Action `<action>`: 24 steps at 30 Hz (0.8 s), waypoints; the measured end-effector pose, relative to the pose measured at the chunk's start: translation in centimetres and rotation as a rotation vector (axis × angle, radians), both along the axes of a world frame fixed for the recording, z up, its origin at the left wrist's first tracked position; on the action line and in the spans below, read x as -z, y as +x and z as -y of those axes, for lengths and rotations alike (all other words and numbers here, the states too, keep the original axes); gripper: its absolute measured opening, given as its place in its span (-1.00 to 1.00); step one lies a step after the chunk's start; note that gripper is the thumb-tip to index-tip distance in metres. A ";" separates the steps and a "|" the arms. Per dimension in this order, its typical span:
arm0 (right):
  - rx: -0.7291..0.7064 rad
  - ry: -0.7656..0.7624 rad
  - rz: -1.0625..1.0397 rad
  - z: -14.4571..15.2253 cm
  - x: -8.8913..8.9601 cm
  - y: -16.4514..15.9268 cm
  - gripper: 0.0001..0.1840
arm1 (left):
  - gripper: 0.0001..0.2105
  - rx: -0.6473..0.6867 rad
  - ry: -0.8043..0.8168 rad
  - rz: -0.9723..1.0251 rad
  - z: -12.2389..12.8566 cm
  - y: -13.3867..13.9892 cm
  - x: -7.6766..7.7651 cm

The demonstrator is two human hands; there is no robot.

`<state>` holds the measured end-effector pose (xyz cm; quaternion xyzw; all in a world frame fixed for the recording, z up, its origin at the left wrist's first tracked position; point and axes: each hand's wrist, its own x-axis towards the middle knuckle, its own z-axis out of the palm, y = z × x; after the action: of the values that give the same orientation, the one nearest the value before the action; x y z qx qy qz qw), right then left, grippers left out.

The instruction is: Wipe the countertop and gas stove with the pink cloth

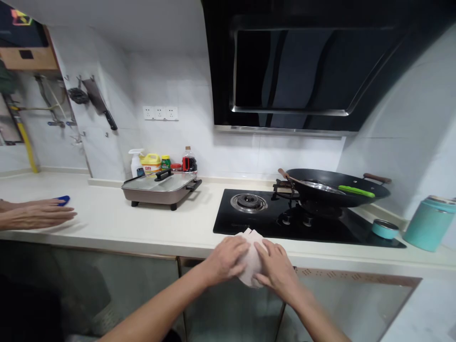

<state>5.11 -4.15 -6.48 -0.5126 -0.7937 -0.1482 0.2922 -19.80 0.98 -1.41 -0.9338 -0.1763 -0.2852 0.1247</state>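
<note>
A crumpled white cloth (251, 263) is held between my two hands, in front of the counter's front edge. My left hand (228, 259) grips its left side with the fingers curled over it. From the right, my right hand (277, 267) closes on the same cloth, thumb and fingers pressed against it. Just beyond my hands lies the black glass gas stove (235, 221). Its left burner (248, 202) is bare, and a large black wok (331, 192) sits over the right one.
A lidded electric pan (160, 192) stands left of the stove, bottles behind it. Another person's hands (39, 216) rest at far left beside a blue item (63, 200). A turquoise canister (429, 225) and small bowl (384, 229) stand at right. The range hood (285, 71) overhangs the stove.
</note>
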 end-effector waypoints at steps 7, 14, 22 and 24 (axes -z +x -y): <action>0.104 0.115 0.063 -4.2 1.8 -8.2 0.20 | -0.68 -0.457 -0.132 0.277 -4.6 -6.4 -3.2; 0.054 0.313 0.159 -6.9 2.2 -14.5 -0.43 | -0.60 -0.657 -0.301 0.314 -6.8 -7.2 -2.0; -0.097 0.513 0.194 -5.6 1.5 -8.5 -0.54 | -0.56 -0.741 -0.380 0.216 -6.8 -7.5 -2.6; -0.100 0.523 0.191 -5.1 1.8 -4.8 -0.53 | -0.57 -0.756 -0.388 0.198 -7.0 -7.5 -2.7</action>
<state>0.29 0.91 -8.28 -0.3635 -0.7768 -0.3808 0.3456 -27.29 7.98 1.25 -0.7780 -0.5671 -0.2691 0.0250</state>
